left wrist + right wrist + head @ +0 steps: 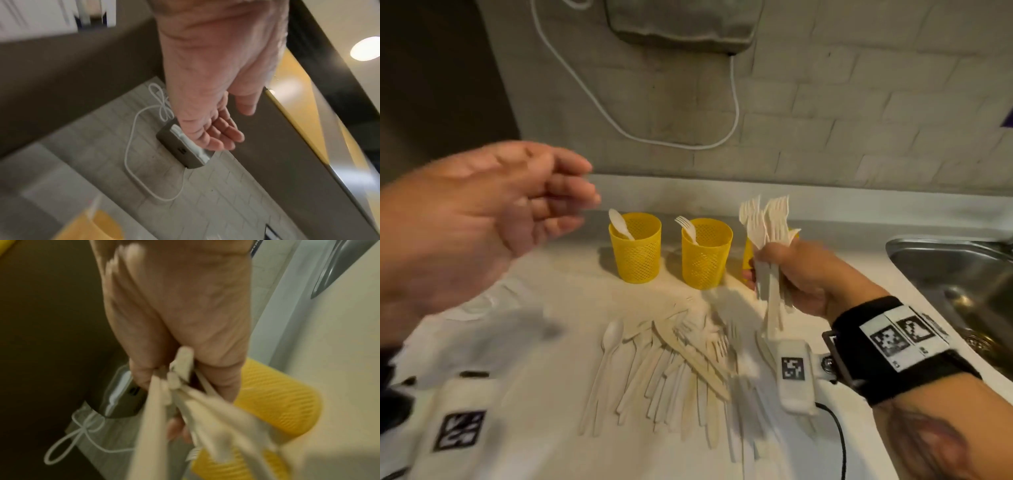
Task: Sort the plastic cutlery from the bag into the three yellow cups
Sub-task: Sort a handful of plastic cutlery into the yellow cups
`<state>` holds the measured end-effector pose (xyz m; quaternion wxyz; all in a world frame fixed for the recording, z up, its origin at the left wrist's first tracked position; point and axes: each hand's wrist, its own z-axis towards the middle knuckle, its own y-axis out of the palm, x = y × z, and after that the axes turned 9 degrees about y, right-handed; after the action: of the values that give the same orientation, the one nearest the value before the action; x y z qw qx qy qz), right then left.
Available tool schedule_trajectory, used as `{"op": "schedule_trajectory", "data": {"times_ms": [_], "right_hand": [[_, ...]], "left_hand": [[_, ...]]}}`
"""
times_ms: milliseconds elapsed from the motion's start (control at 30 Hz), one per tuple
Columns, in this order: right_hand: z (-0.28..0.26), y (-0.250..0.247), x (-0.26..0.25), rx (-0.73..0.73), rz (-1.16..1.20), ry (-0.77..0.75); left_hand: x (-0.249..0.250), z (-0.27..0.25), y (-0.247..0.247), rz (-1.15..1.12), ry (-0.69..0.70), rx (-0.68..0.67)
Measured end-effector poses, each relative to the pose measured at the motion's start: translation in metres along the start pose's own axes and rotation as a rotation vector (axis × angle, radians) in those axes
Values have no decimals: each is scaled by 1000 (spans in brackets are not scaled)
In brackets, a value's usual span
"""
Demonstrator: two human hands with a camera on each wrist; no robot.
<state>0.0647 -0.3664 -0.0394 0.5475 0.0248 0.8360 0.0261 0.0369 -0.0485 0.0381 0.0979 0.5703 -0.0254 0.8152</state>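
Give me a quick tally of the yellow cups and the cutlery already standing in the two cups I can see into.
Yellow cups: 3 (left, middle, right, mostly hidden behind the right hand and its bundle of forks)
Spoons in cups: 1, left cup
Forks in cups: 1, middle cup
Total: 5

cups (635, 251): 3 yellow | hands (482, 209): 2 | sink (962, 274): 1
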Motion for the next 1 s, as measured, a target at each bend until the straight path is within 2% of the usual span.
{"op": "schedule_trajectory", "data": {"times_ms": [33,67,200,267,367,467,533,600,700,800,900,1000], "right_hand": [[-1,7,-7,-17,73,-58],[1,15,-13,-20,140,-123],[5,55,-37,-25,368,-398],[7,69,-46,-4,415,-541],[11,78,-52,57,376,-699],[20,82,-39,77,212,-691],[25,81,-23,31,102,-581],[26,78,-10,-48,117,-469],[24,74,-8,-133,171,-406],[24,71,-19,-128,146,-435],[25,73,-20,-152,39,-419],[28,79,-7,-151,-42,-351]], "left_hand": [[-3,14,18,-108,5,17],[-13,25,37,-187,-60,46],[-77,51,101,-419,-434,102],[-105,50,118,-587,-636,126],[-133,43,127,-779,-754,176],[-136,41,127,-905,-741,215],[-133,43,123,-935,-680,258],[-131,47,118,-932,-622,297],[-134,47,116,-816,-602,228],[-139,47,118,-766,-605,207],[-138,52,113,-781,-615,210],[-129,54,114,-763,-589,154]]}}
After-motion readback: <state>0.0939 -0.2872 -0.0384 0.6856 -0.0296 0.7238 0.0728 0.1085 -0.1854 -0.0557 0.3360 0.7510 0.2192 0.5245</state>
